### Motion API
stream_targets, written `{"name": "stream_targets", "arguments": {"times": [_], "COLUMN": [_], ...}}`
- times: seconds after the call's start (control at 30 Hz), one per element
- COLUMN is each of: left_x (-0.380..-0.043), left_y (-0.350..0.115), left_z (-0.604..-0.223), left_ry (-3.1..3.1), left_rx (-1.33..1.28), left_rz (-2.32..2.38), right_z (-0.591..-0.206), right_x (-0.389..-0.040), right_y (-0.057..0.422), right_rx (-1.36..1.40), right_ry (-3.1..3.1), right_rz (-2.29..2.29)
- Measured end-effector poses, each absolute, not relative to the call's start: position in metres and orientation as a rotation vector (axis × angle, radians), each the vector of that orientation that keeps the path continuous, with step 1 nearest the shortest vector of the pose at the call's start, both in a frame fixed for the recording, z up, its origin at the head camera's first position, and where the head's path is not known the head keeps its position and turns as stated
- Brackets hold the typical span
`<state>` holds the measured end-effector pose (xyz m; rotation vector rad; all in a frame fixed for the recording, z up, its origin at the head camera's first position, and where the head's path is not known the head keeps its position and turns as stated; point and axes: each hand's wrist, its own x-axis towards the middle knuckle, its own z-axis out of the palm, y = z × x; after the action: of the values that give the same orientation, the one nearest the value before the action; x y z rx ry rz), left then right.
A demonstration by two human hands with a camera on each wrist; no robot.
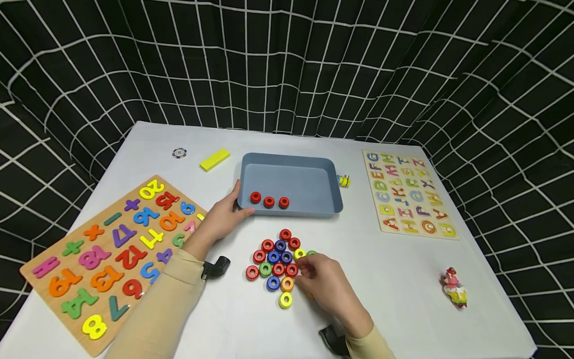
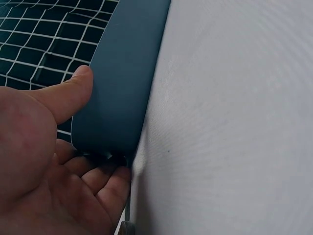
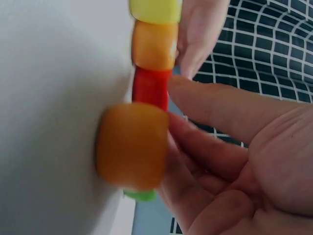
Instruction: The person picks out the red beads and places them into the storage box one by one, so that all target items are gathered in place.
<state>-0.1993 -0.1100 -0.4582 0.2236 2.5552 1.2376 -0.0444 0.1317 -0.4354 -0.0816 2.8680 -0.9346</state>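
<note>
White tabletop (image 1: 394, 289) bears a blue-gray tray (image 1: 300, 182), the left hand (image 1: 222, 215) gripping its near-left corner, and loose rings (image 1: 274, 262) before it, the right hand (image 1: 326, 283) narrowed at one red ring (image 1: 289, 274) — whether pinching, I cannot tell.

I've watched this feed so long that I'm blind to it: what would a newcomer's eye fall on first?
Probably the cluster of coloured rings in the middle foreground, with the right hand at its right edge. Next comes the blue-grey tray beyond it, three red rings inside and the left hand at its near left corner. The bright number board also stands out on the left.
</note>
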Motion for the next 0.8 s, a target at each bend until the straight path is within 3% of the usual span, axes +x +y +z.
{"name": "stream_targets", "arguments": {"times": [0.6, 0.8], "left_x": [-0.201, -0.203], "left_y": [-0.113, -0.112], "left_z": [-0.460, -0.464], "left_ry": [2.556, 2.561], "left_rx": [0.239, 0.241], "left_rz": [1.272, 1.287], "right_z": [-0.429, -0.404], "right_x": [-0.049, -0.085], "right_y": [0.121, 0.145], "right_rx": [-0.063, -0.005], "right_ry": [2.900, 2.979], "right_rz": [-0.814, -0.906]}}
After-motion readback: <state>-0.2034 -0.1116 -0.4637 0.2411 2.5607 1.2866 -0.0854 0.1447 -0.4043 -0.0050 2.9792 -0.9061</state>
